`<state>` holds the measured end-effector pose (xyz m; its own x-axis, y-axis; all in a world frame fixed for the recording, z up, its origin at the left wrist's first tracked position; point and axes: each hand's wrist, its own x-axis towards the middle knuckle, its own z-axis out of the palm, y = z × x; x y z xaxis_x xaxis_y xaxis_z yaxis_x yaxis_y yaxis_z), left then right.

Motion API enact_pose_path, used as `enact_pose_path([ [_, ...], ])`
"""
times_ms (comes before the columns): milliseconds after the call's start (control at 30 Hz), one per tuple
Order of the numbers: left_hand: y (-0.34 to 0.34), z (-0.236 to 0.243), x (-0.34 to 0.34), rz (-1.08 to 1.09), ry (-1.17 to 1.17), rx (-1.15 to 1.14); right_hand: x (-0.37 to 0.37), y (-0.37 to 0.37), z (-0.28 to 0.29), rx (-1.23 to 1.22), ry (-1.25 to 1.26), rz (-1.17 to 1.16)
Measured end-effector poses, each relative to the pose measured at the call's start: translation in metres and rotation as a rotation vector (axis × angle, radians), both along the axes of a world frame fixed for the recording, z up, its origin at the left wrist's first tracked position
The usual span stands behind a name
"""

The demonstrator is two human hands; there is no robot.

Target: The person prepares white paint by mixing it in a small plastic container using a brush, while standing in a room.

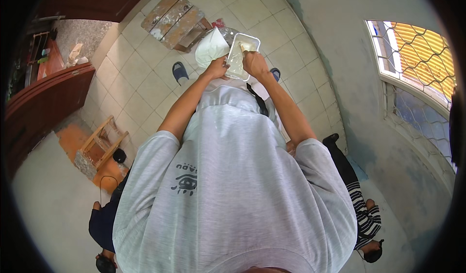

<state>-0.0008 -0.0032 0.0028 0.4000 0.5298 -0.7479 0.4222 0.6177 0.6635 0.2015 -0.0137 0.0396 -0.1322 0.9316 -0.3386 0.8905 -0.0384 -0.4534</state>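
Your left hand point(217, 68) grips the near edge of the clear plastic tray point(242, 54); your right hand point(253, 61) reaches inside it, fingers clenched, beside a white bag point(210, 47)

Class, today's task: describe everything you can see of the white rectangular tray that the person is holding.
The white rectangular tray is shallow, with rounded corners and a raised rim; it looks like thin plastic or foam. It is held tilted above the tiled floor, in front of the person's body. Pale, creamy contents lie inside, too small to identify. The left hand grips its lower left edge, while the right hand reaches into it from the right side. A white bag sits right beside its left edge.
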Motion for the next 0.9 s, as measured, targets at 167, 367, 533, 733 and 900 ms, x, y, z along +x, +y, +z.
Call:
enact_pose_path([
  [167,0.0,0.008,0.011,-0.004,-0.036,0.015,0.013,-0.011,-0.01,-0.045,0.087,0.027],
  [367,0.004,0.01,0.005,0.021,-0.063,-0.001,0.009,0.005,-0.005,-0.02,0.025,0.067],
  [533,0.003,0.01,0.005,0.021,-0.018,0.009,0.002,0.014,0.005,0.017,-0.014,0.01],
  [733,0.0,0.006,0.008,-0.014,-0.068,0.075,-0.008,0.007,-0.013,0.004,-0.052,0.135],
  [900,0.0,0.009,0.004,-0.03,-0.032,0.046,-0.017,0.016,-0.007,0.051,-0.127,0.108],
])
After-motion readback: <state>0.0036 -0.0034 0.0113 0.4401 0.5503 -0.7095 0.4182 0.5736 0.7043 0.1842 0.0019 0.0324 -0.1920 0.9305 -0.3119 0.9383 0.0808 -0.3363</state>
